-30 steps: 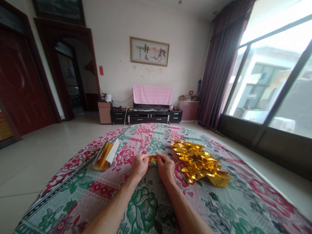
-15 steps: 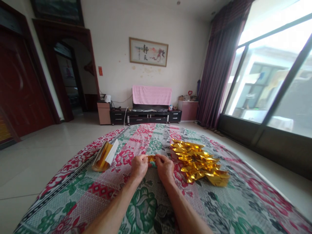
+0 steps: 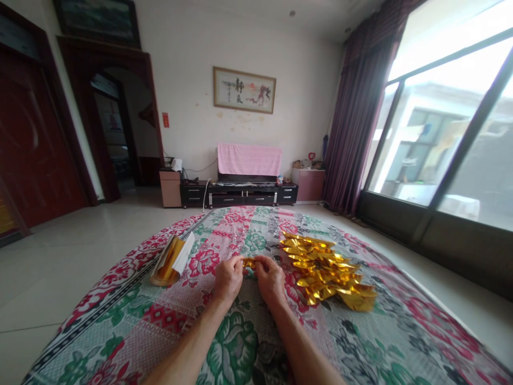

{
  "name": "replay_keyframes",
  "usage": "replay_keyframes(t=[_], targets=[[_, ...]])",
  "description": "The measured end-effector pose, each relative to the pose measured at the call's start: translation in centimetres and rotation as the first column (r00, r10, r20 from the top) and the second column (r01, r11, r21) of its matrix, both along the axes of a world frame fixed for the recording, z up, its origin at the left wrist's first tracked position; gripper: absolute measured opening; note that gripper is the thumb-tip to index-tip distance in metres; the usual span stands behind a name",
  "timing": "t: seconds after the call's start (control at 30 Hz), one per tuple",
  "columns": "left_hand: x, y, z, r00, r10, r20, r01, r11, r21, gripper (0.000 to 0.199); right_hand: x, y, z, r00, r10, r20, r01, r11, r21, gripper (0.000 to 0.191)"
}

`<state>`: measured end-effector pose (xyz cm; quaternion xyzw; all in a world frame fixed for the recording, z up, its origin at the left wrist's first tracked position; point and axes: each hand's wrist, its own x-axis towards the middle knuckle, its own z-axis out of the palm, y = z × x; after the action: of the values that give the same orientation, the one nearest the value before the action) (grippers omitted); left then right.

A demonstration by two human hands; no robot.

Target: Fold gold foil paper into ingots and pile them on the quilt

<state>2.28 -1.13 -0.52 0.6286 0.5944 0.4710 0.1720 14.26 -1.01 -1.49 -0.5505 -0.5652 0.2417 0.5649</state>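
Between my two hands, a small strip of gold foil [image 3: 249,262] is stretched above the flowered tablecloth [image 3: 168,315]. My left hand [image 3: 229,276] pinches its left end, and my right hand [image 3: 270,277] pinches the right end. To the right lies a pile of several folded gold foil pieces [image 3: 326,270], overlapping in a row. On the left rests a curled stack of gold foil sheets [image 3: 170,262] with a white backing.
Beyond the table's far edge stands a low black cabinet [image 3: 243,194] with a pink cloth [image 3: 249,159] over the object on it. A purple curtain [image 3: 352,117] and a large window are on the right, a red door [image 3: 38,139] on the left.
The gold strip between my fingers looks narrower and more crumpled in the middle. Both hands stay in nearly the same place, and the view has tilted slightly upward.
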Motion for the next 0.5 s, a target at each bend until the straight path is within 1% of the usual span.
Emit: replay_keyframes(t=[0.1,0.2,0.3,0.37,0.43,0.5], targets=[[0.0,0.0,-0.1,1.0,0.001,-0.014,-0.001,1.0,0.0,0.029,0.0,0.1,-0.1,1.0,0.006,-0.001,-0.006,1.0,-0.01,0.03],[-0.1,0.0,0.0,1.0,-0.013,-0.003,0.013,0.999,-0.042,0.028,-0.1,-0.2,0.2,0.998,-0.034,0.048,0.034,0.999,-0.011,0.03],[-0.3,0.0,0.3,0.996,-0.048,0.069,0.058,0.988,-0.146,0.032,-0.1,-0.7,0.9,0.98,-0.097,0.172,0.1,0.995,-0.011,0.029],[-0.4,0.0,0.7,0.993,-0.061,0.105,0.081,0.976,-0.203,0.032,0.0,-1.0,1.3,0.957,-0.114,0.268,0.12,0.993,-0.008,0.028],[-0.6,-0.1,1.0,0.995,-0.063,0.083,0.08,0.971,-0.223,0.026,0.1,-1.1,1.6,0.93,-0.109,0.351,0.123,0.992,-0.017,0.028],[-0.6,-0.1,1.3,0.999,-0.053,0.0,0.052,0.975,-0.217,0.026,0.2,-1.1,1.7,0.9,-0.1,0.425,0.121,0.992,-0.023,0.028]])
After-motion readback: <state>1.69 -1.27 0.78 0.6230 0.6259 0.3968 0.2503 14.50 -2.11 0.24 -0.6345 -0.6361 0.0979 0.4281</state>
